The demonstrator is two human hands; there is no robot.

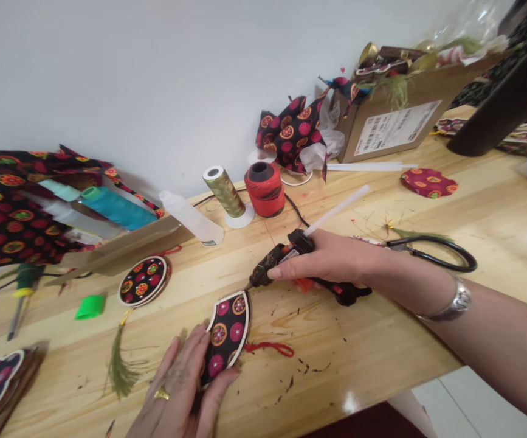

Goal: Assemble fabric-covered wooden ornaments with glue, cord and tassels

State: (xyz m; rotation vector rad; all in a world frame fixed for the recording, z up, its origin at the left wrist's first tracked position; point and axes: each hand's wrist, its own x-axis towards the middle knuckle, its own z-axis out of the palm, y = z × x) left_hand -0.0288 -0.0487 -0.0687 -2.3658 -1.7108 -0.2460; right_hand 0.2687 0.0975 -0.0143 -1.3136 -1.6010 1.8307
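My right hand is closed round a black hot glue gun with a white glue stick poking out of its back. The gun's nozzle touches the upper tip of a curved, fabric-covered card piece patterned in black with red circles. My left hand grips that piece from below, thumb on its lower edge, and wears a gold ring. A red loop of cord lies just right of the piece on the wooden table.
A round fabric-covered disc, a green tassel, a green cap, gold and red thread spools, a white glue bottle, black scissors, patterned cloth and a cardboard box lie around.
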